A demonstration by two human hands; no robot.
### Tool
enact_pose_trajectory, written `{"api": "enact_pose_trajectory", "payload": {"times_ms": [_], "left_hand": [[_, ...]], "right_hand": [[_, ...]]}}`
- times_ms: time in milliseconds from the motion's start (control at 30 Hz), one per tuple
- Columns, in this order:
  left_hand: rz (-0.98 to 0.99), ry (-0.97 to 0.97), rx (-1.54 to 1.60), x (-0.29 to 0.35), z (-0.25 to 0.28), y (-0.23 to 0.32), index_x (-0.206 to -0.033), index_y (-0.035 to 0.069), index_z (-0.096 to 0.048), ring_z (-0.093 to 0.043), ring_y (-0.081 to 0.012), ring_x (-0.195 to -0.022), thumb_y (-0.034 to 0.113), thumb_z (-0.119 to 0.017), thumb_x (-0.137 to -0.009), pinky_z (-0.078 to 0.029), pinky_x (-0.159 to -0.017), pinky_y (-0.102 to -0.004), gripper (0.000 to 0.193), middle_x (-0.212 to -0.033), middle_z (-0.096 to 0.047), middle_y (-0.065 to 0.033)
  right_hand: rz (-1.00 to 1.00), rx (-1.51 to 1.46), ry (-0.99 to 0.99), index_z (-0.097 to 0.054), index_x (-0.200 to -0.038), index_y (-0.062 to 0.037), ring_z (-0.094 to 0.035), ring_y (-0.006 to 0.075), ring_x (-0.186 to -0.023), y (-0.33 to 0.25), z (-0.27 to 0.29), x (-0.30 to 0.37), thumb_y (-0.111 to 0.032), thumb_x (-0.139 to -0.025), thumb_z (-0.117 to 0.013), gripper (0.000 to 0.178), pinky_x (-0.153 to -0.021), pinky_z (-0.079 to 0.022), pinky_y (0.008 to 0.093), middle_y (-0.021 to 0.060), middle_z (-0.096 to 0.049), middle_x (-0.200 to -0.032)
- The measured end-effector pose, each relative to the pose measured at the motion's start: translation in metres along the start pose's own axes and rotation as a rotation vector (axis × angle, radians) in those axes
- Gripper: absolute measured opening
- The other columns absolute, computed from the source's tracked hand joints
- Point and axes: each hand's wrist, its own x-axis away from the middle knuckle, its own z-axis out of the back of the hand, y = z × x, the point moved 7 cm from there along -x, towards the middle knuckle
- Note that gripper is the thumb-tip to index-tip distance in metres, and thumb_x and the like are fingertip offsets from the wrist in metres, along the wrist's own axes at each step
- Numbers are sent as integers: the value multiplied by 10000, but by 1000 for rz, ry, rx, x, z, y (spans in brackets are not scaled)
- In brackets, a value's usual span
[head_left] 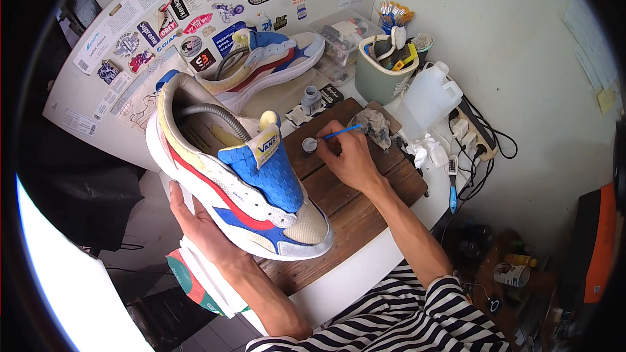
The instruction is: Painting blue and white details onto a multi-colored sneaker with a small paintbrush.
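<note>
My left hand (pixel 212 234) supports a multicoloured sneaker (pixel 261 186) from its left side and underneath, tilted above the wooden board (pixel 365 199). The shoe has no laces, a blue woven tongue, and a grey ribbed tube bent inside it. In my right hand (pixel 355 163) is a thin blue-handled paintbrush (pixel 342 132), pinched between the fingers. Its tip reaches a small round cup (pixel 310 145) on the board; the cup's contents are too small to make out. A stained, crumpled rag (pixel 373 127) lies beyond that hand. The matching sneaker (pixel 267 68) rests at the back.
A small jar (pixel 312 99) stands behind the board. Farther right are a green-grey bin of brushes (pixel 380 68), a translucent jug (pixel 427 94), crumpled tissue (pixel 426 150), a blue-handled scrub brush (pixel 452 189) and a power strip (pixel 481 132) with cables. A stickered panel (pixel 215 10) closes the back.
</note>
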Motion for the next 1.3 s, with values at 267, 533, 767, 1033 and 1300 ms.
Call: {"api": "enact_pose_trajectory", "payload": {"times_ms": [267,533,767,1033,1300], "left_hand": [[-5,-150,-86,13,-21,-8,-1354,-69,-531,-691,-235,-1054,458,-510,-1006,-542,-944,-348,631,-1229,-680,-170],[79,-261,-250,59,-57,-41,-1413,-19,-476,-593,-190,-1187,451,-474,-1044,-428,-1055,-313,598,-1360,-589,-142],[-97,-368,-357,80,-67,-46,-1474,-51,-383,-445,-194,-1352,402,-450,-1072,-274,-1173,-340,609,-1481,-472,-150],[-138,-378,-461,91,-69,-39,-1527,-57,-294,-393,-243,-1394,424,-427,-1057,-225,-1191,-374,685,-1527,-405,-184],[-159,-415,-507,98,-79,-30,-1555,-71,-238,-368,-277,-1417,404,-420,-1043,-219,-1190,-398,722,-1548,-366,-226]], "right_hand": [[21,-548,356,-559,-1027,12,-696,174,-792,-27,67,33,3,-977,-605,68,-678,-556,280,151,-693,-974],[474,-381,524,-464,-1070,-1,-585,199,-774,-150,140,110,-18,-922,-609,208,-926,-562,638,186,-579,-959],[557,41,378,-465,-1122,-12,-610,237,-791,-177,123,110,57,-859,-649,328,-924,-567,636,179,-605,-1001],[543,-7,411,-490,-1109,8,-608,218,-776,-173,121,99,57,-862,-657,303,-906,-581,614,195,-615,-980],[546,-25,417,-477,-1079,19,-596,196,-765,-171,122,91,58,-869,-647,273,-922,-572,604,206,-613,-961]]}}
